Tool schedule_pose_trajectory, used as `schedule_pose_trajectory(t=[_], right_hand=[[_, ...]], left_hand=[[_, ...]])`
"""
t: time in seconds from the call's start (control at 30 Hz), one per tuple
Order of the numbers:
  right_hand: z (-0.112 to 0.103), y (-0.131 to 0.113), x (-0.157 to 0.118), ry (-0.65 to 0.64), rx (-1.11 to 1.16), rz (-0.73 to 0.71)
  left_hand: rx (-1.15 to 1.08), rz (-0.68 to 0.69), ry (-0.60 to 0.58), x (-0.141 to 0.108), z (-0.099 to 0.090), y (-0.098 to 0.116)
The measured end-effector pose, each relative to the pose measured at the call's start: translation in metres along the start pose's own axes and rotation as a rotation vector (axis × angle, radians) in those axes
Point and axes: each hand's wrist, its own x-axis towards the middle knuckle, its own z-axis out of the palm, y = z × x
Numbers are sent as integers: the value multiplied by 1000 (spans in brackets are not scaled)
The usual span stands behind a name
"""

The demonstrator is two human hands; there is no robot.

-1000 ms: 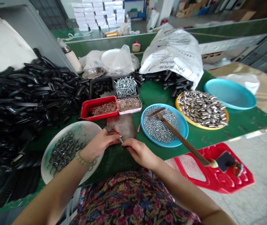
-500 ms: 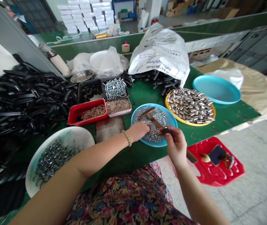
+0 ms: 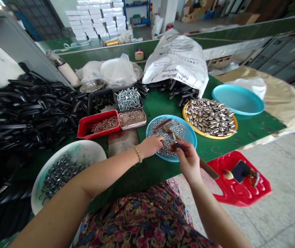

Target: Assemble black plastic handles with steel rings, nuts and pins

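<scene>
Steel nuts lie in a rough, glinting heap on the round blue plastic plate, and right above them my right hand is pinching a thin metal screw, thumb and fingers closed on it, a dark blob at its end too small to make out. My left hand curls over the plate's near rim, fingertips right at a small grey piece; I can't tell whether that's actually gripped. A hammer lies across the plate, dark head on the nuts, long smooth wooden handle running under my right hand and out past the edge of the green tabletop. Just beyond, a yellow plate is piled with stubby, shiny metal cylinders. A red tray holds slim nails, and a pink tray is full of fine brass-coloured bits. Over on my left, a white bowl cradles dark metal rings, beside a glossy heap of black plastic parts. A woven polypropylene sack slumps at the back.
</scene>
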Motion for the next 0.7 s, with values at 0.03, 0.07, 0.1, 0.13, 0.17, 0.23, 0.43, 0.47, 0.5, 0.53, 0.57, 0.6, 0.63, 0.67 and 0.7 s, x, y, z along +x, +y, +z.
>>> schedule_pose_trajectory(t=[0.03,0.07,0.1,0.13,0.17,0.23,0.43,0.47,0.5,0.53,0.57,0.6,0.63,0.67,0.7], right_hand=[[1,0,-1,-6,4,5],[3,1,-3,-19,6,11],[5,3,-4,-39,5,21],[7,4,-6,-66,2,31],[10,6,-8,-99,-1,42],[15,10,-10,-163,-9,65],[29,14,-10,-248,-25,78],[30,13,-9,-263,-22,70],[31,11,-8,-281,-21,61],[31,8,-7,-300,-30,49],[30,4,-5,-323,-56,35],[29,-1,-3,-357,-103,14],[28,-7,-1,-407,-167,-17],[27,-12,2,-476,-239,-51],[26,-17,4,-554,-307,-84]], left_hand=[[-76,-55,54,-1,-1,-1],[-162,-128,111,-3,-3,-2],[-255,-213,165,-5,-4,-3],[-362,-299,207,-7,-6,-4],[-493,-382,236,-9,-8,-5],[-843,-505,281,-14,-12,-5],[-1670,-541,446,-33,-27,11],[-1726,-545,462,-37,-29,14],[-1768,-550,477,-40,-32,14],[-1795,-555,489,-43,-33,14],[-1805,-555,493,-47,-35,13],[-1799,-556,481,-51,-36,10],[-1781,-557,446,-55,-38,7],[-1751,-557,386,-60,-40,3],[-1710,-556,307,-65,-43,0]])
